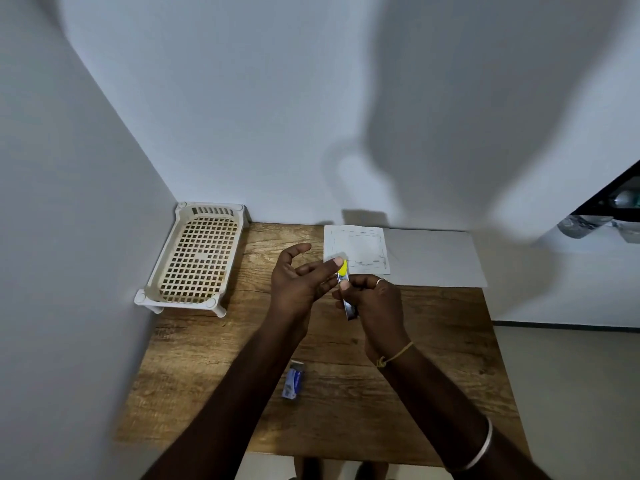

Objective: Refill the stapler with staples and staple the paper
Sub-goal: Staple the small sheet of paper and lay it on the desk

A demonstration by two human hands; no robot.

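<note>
A small metal stapler [347, 294] with a yellow cap is held above the middle of the wooden table [194, 355]. My right hand [377, 303] grips its body. My left hand [298, 278] is spread beside it, with a fingertip touching the yellow end. A blue and white staple box [293, 381] lies on the table nearer to me, between my forearms. A small white paper [360, 249] with faint marks lies at the back, partly on a larger white sheet [436, 258].
A beige plastic mesh tray [197, 258] on short legs stands at the back left, against the wall corner. White walls bound the table at the left and back. The table's right edge drops to a light floor [571, 393].
</note>
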